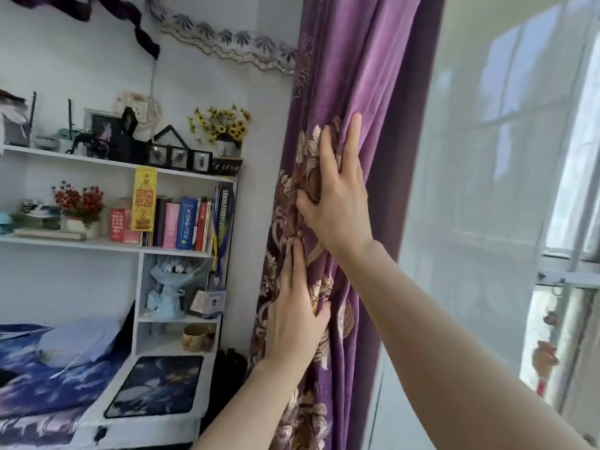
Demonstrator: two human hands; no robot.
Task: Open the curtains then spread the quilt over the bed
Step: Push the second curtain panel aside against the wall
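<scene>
A purple curtain (363,66) with gold floral embroidery hangs bunched in thick folds at the left side of the window. My right hand (337,196) lies flat against its folds at chest height, fingers spread and pointing up. Lower down, my left hand (297,316) presses on the same curtain, fingers straight, thumb hooked around a fold. A white sheer curtain (480,190) covers the window to the right. At bottom left lies a blue quilt (35,388) with a cloud print, rumpled on the bed, with a light blue pillow (78,339) on it.
A white bookshelf (181,251) stands left of the curtain, holding books, framed pictures, flowers and a wrapped bouquet. A dark mat (156,384) lies on its low ledge beside the bed. The window frame (565,271) shows through the sheer at right.
</scene>
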